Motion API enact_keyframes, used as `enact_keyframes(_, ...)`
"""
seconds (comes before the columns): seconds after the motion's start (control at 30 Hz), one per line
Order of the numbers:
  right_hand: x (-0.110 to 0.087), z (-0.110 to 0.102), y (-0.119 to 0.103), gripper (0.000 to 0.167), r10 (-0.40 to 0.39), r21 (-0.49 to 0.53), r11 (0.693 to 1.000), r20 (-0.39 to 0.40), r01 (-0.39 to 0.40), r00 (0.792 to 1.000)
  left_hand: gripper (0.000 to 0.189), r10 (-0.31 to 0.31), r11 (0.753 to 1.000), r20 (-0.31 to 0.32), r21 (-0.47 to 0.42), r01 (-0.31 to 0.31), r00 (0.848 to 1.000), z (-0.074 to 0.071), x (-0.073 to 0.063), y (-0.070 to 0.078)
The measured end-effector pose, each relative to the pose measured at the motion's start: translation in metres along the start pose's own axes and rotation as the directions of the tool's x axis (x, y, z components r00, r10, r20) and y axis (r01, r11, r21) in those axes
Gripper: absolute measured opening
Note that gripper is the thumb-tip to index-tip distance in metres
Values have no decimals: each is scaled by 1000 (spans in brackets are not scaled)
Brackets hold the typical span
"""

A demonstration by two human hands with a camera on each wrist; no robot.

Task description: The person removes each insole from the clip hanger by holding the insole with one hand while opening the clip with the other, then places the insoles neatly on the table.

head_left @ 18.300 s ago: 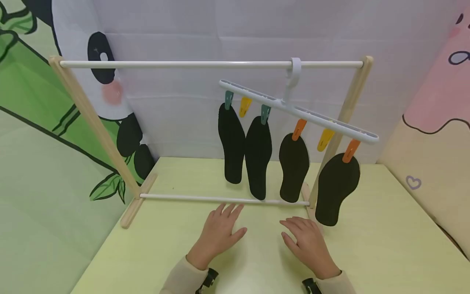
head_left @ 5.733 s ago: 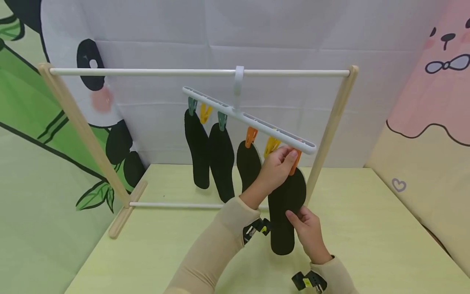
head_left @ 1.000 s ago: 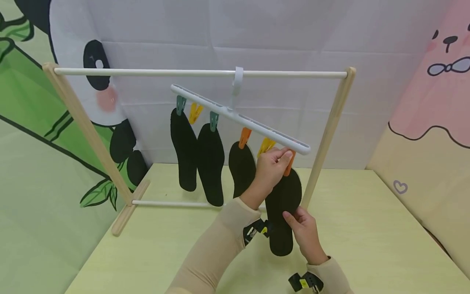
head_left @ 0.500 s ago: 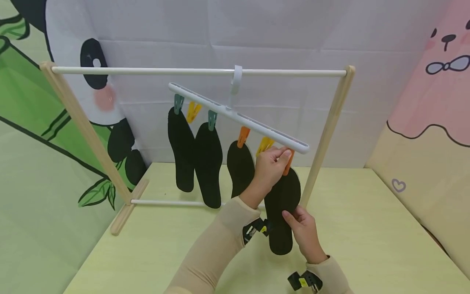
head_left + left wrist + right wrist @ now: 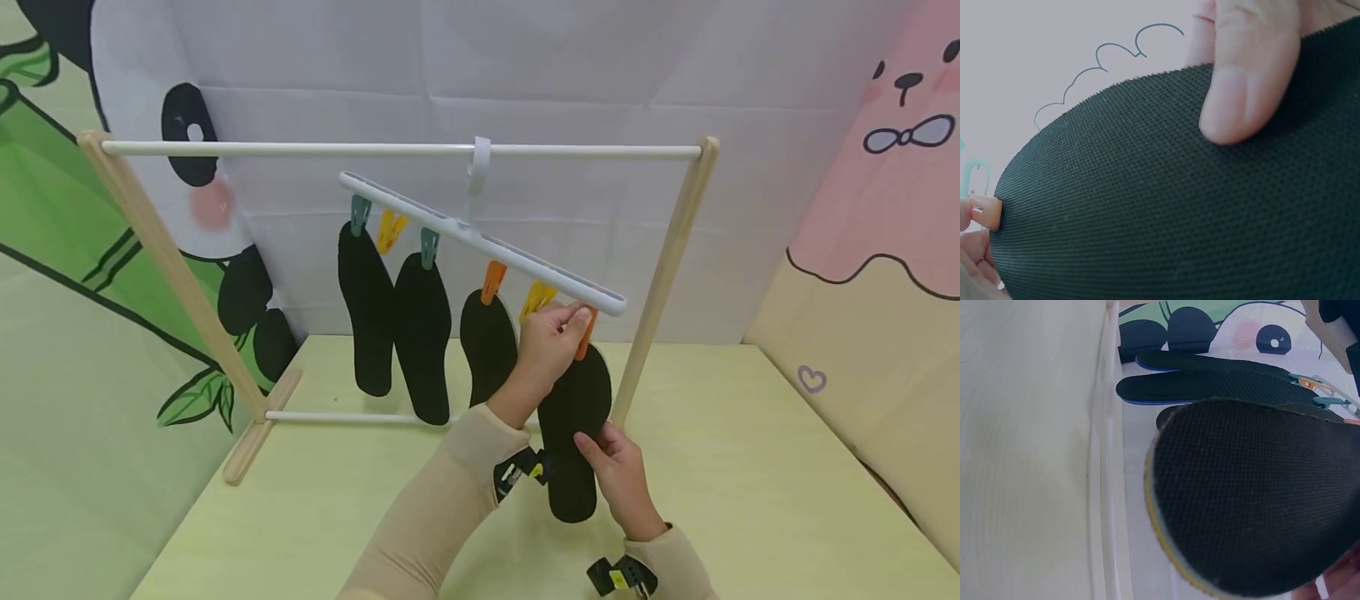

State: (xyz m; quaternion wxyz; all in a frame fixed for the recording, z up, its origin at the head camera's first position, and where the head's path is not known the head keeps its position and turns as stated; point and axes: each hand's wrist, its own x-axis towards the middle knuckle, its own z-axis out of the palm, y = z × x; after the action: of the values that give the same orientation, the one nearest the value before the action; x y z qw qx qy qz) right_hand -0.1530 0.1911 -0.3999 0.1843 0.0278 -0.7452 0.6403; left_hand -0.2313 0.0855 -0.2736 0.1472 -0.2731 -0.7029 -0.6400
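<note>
In the head view a row of several black insoles hangs by clothespins from a white hanger [image 5: 480, 237]. My left hand [image 5: 550, 346] pinches the orange clothespin [image 5: 587, 336] at the hanger's near right end. That clothespin sits at the toe of the nearest black insole [image 5: 573, 483]. My right hand [image 5: 618, 475] grips this insole's right edge, thumb on its front face; the left wrist view shows the thumb [image 5: 1235, 106] pressed on the ribbed fabric. In the right wrist view the insole's heel [image 5: 1241, 500] fills the foreground, hiding most of the right hand.
The hanger hooks over the top white rod [image 5: 300, 150] of a wooden-legged rack, tilting down to the right. Other insoles [image 5: 365, 308] hang left of my hands, from green clothespins [image 5: 429, 248] and an orange one. Yellow clothespins [image 5: 390, 232] hold nothing. A pale table [image 5: 750, 467] lies below.
Since 18 seconds ago both hands have risen from over the table to the nearest insole and its clothespin. The hanger has shifted left along the rod. Over the last second it swings slightly left.
</note>
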Motion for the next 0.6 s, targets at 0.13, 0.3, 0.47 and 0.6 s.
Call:
enact_keyframes(0.13,2,0,0,20,-2,-5,1000,2,2,1000,19,23,1000,-10,14,-23,1000,-1,1,0)
enact_keyframes(0.3,2,0,0,19,-1,1,1000,6,1,1000,19,10,1000,-3,11,-10,1000,-1,2,0)
enact_keyframes(0.47,0,0,0,19,1,-1,1000,16,-1,1000,20,-28,1000,-5,0,28,1000,-1,1,0)
enact_keyframes(0.6,-1,0,0,19,11,-4,1000,20,-11,1000,20,-54,998,-9,-13,54,999,0,1,-1)
